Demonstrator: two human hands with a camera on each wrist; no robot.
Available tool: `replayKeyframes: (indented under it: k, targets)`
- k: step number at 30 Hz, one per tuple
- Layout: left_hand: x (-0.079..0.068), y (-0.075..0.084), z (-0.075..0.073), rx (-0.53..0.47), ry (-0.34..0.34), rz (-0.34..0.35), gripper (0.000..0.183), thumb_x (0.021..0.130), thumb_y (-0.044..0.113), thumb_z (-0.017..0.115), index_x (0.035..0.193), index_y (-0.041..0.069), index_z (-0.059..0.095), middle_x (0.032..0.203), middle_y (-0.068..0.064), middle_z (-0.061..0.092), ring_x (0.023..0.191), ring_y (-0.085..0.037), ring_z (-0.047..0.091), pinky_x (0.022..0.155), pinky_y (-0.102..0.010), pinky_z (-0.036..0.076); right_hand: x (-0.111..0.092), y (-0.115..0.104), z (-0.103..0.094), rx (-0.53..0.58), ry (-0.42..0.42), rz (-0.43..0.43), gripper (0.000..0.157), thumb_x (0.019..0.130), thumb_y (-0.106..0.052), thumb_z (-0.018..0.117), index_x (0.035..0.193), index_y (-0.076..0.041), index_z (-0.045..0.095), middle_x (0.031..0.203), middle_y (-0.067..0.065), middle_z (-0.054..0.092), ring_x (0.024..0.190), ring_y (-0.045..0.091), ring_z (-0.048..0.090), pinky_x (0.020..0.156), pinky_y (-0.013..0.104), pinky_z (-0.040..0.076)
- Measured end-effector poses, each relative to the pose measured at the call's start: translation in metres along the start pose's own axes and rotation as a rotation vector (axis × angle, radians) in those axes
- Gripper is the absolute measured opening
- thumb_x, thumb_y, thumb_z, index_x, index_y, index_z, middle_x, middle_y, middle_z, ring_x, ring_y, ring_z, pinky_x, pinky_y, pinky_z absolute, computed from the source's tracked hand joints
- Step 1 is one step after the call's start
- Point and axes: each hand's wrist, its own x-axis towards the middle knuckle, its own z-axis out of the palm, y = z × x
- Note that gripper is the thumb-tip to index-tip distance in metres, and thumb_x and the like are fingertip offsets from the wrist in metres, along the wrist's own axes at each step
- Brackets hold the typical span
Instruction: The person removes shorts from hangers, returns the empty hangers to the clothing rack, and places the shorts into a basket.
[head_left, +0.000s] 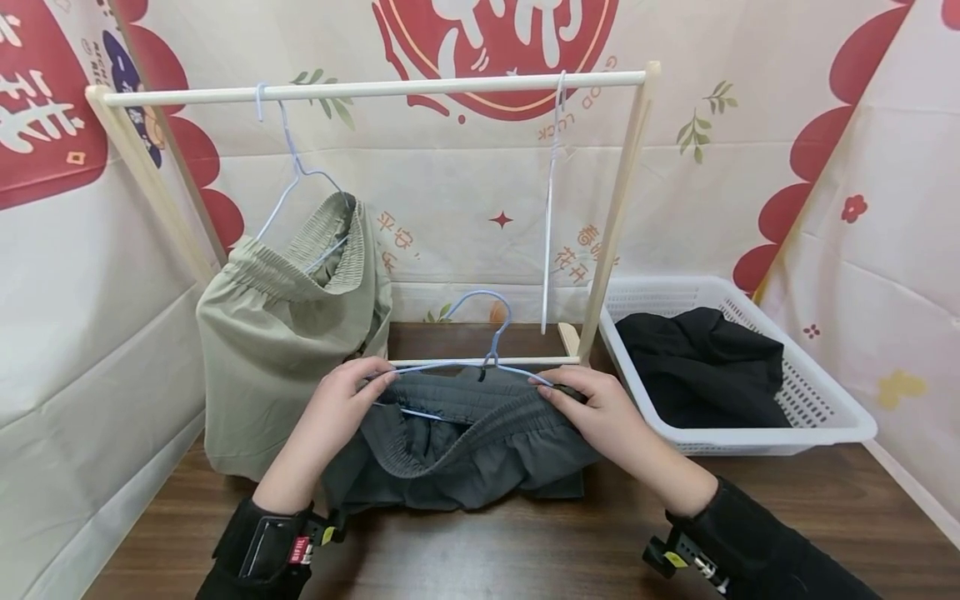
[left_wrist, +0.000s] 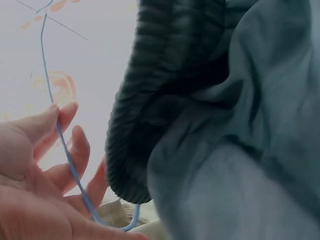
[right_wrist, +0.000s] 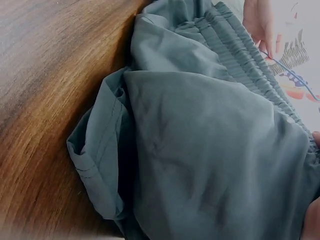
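Note:
Dark grey shorts (head_left: 480,462) with a gathered elastic waistband lie on the table, a blue wire hanger (head_left: 495,342) set into the waist opening. My left hand (head_left: 348,396) pinches the hanger's left arm between thumb and finger, which the left wrist view shows beside the waistband (left_wrist: 127,135). At the other end, my right hand (head_left: 596,408) pinches the hanger's right arm at the waistband edge. Cloth fills most of the right wrist view, where one leg hem (right_wrist: 100,150) shows and only a bit of my right hand appears at the edge.
A wooden rack (head_left: 450,86) stands over the work. From it hang light green shorts (head_left: 292,350) on a blue hanger at left and an empty hanger (head_left: 549,217) at right. A white basket (head_left: 825,429) with black cloth (head_left: 705,367) stands at right on the brown table (head_left: 480,558).

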Motion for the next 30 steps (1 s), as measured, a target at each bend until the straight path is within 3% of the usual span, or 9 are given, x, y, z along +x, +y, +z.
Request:
replayKeyframes:
  k: [9, 15, 20, 30]
  targets:
    - [-0.003, 0.005, 0.000, -0.012, 0.102, -0.012, 0.017, 0.099, 0.024, 0.060, 0.102, 0.012, 0.072, 0.104, -0.004, 0.066, 0.090, -0.021, 0.056, 0.077, -0.041, 0.044, 0.002, -0.001, -0.007, 0.039, -0.008, 0.099, 0.023, 0.090, -0.015, 0.071, 0.113, -0.015, 0.072, 0.114, -0.005, 0.068, 0.108, 0.012, 0.061, 0.090, 0.023, 0.044]
    - [-0.003, 0.005, 0.000, -0.010, 0.145, -0.013, 0.016, 0.098, 0.022, 0.062, 0.101, 0.011, 0.072, 0.104, -0.005, 0.066, 0.093, -0.021, 0.059, 0.079, -0.041, 0.045, 0.001, 0.003, -0.014, 0.003, -0.037, 0.143, 0.032, 0.091, -0.021, 0.071, 0.122, -0.019, 0.067, 0.121, -0.008, 0.065, 0.115, 0.012, 0.056, 0.094, 0.024, 0.041]
    - [-0.002, 0.005, -0.001, -0.026, 0.166, -0.039, 0.018, 0.098, 0.023, 0.062, 0.101, 0.010, 0.072, 0.105, -0.006, 0.066, 0.097, -0.022, 0.059, 0.081, -0.041, 0.045, 0.000, 0.005, -0.018, -0.025, -0.033, 0.149, 0.028, 0.090, -0.023, 0.072, 0.118, -0.022, 0.069, 0.118, -0.009, 0.066, 0.113, 0.011, 0.057, 0.092, 0.024, 0.042]
    - [-0.006, -0.001, -0.006, -0.020, 0.210, -0.074, 0.019, 0.098, 0.022, 0.061, 0.104, 0.008, 0.071, 0.104, -0.008, 0.065, 0.091, -0.023, 0.056, 0.079, -0.041, 0.043, -0.004, 0.011, -0.025, -0.046, -0.054, 0.201, 0.028, 0.092, -0.022, 0.070, 0.119, -0.018, 0.069, 0.119, -0.003, 0.065, 0.112, 0.014, 0.056, 0.091, 0.031, 0.044]
